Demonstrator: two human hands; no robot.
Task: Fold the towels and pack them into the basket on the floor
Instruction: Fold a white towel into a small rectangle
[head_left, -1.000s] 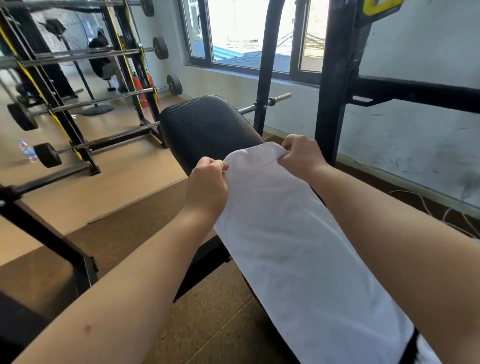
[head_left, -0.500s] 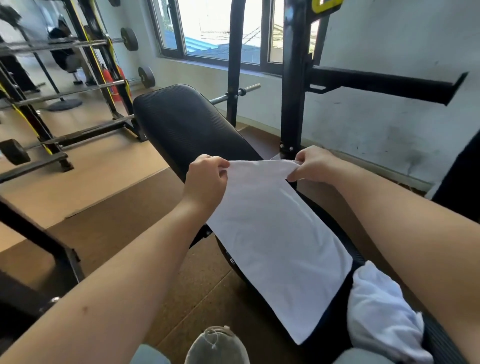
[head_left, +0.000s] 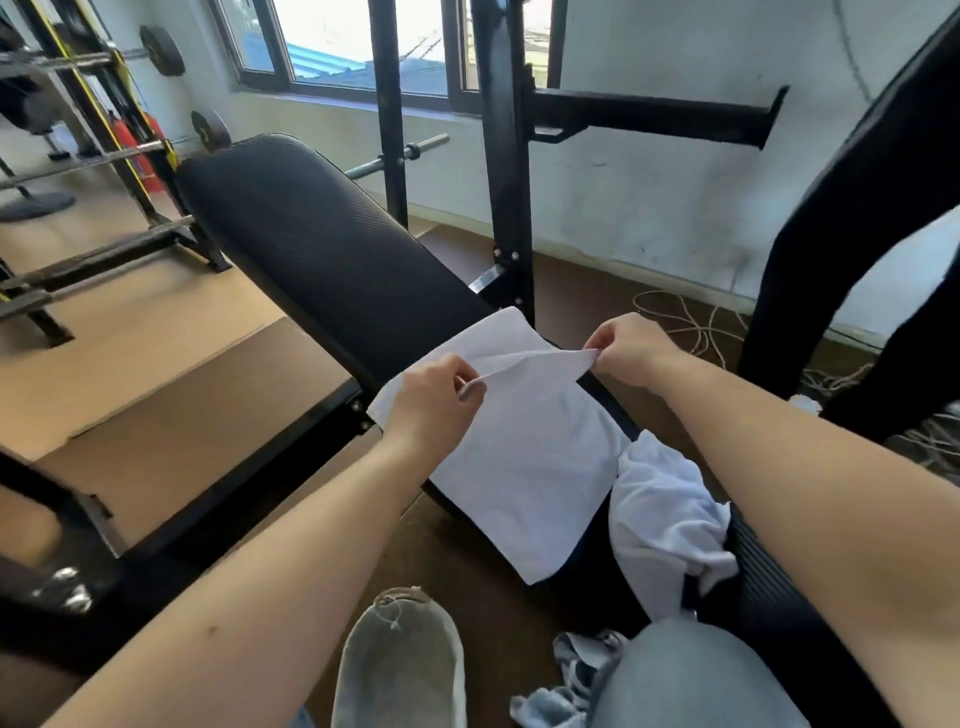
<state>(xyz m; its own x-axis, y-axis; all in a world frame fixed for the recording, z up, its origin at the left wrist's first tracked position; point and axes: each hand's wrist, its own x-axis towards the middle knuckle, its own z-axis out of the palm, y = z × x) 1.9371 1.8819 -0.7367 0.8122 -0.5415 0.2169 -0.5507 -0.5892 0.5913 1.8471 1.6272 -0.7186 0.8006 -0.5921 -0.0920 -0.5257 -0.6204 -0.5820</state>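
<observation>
The white towel (head_left: 524, 467) lies at frame centre on the black padded worktop (head_left: 322, 244), long axis running from the centre down toward the lower middle. One short edge is raised and stretched taut. The left hand (head_left: 431, 400) and right hand (head_left: 631, 348) each pinch a corner in curled fingers, equally near, with the flat part below them. A crumpled second towel (head_left: 665, 519) sits just to its right, likely crowding the fold. No basket shows.

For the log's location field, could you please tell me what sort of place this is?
Most likely a gym: a padded bench, barbells and weight plates.
</observation>
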